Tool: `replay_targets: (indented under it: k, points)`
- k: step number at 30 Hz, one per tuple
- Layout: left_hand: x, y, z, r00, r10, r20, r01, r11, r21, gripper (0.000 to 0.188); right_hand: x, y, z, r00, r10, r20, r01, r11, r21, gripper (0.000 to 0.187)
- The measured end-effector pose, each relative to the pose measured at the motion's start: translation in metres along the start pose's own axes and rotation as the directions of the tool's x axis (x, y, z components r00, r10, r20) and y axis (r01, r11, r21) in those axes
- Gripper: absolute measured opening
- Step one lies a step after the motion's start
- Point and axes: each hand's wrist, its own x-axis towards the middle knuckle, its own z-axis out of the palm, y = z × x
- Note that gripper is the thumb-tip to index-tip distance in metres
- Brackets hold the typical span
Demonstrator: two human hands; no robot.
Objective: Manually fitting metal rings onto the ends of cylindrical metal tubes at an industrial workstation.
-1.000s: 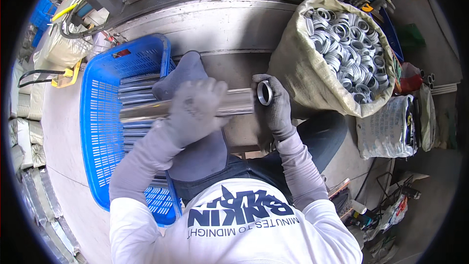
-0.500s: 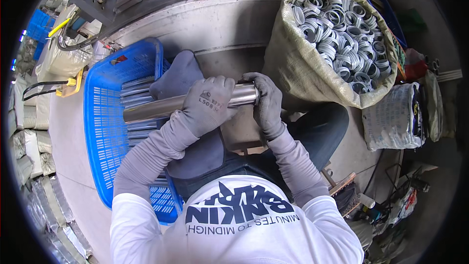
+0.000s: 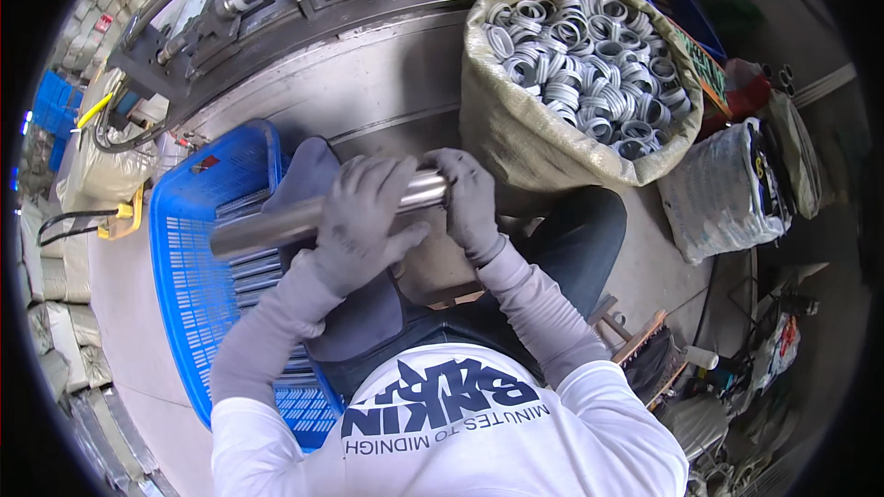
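Observation:
A shiny metal tube (image 3: pixel 267 228) lies slantwise across my lap, its left end over the blue basket (image 3: pixel 175 285). My left hand (image 3: pixel 361 212), in a grey glove, is wrapped over the tube near its middle; the thumb stands out below, and the hand is slightly blurred. At the tube's right end, my gloved right hand (image 3: pixel 470 205) has its fingers curled over the rim, so that end is partly hidden. More metal tubes (image 3: pixel 258 271) lie inside the basket. A dark grey cloth (image 3: pixel 359 313) covers my left thigh under the tube.
A large woven sack (image 3: pixel 516 143) full of pale metal rings (image 3: pixel 589 64) stands at the far right. Along the back runs a dark metal machine bench (image 3: pixel 276 41). A wrapped plastic bundle (image 3: pixel 718 189) and a brush (image 3: pixel 645 340) are at right. Stacked packages (image 3: pixel 69 340) line the left.
The view has shifted, so the sack appears farther left. My left hand has turned on the tube and its thumb has come away below. My right hand stays at the tube's right end.

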Motion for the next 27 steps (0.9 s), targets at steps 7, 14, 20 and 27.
replay_targets:
  k: [7,14,20,27]
  points:
    - [-0.089,-0.049,0.038,0.807,-0.590,0.029,0.222,0.258,-0.940,0.054,0.020,-0.046,-0.037,0.995,0.060,-0.074,-0.051,0.992,0.113,0.034]
    - [0.016,-0.065,-0.080,0.535,-0.808,-0.247,-0.234,0.139,-0.962,0.046,0.083,-0.085,-0.077,0.788,-0.616,0.010,0.502,0.632,-0.591,0.040]
    - [0.015,-0.044,-0.081,0.931,-0.349,-0.106,0.282,0.872,-0.399,0.062,0.232,-0.045,-0.172,0.990,-0.141,0.005,0.041,0.251,-0.967,0.057]
    - [-0.029,-0.038,-0.004,0.910,-0.395,0.128,0.411,0.901,-0.141,0.056,0.183,-0.077,-0.149,0.996,-0.090,0.023,0.062,0.458,-0.887,0.035]
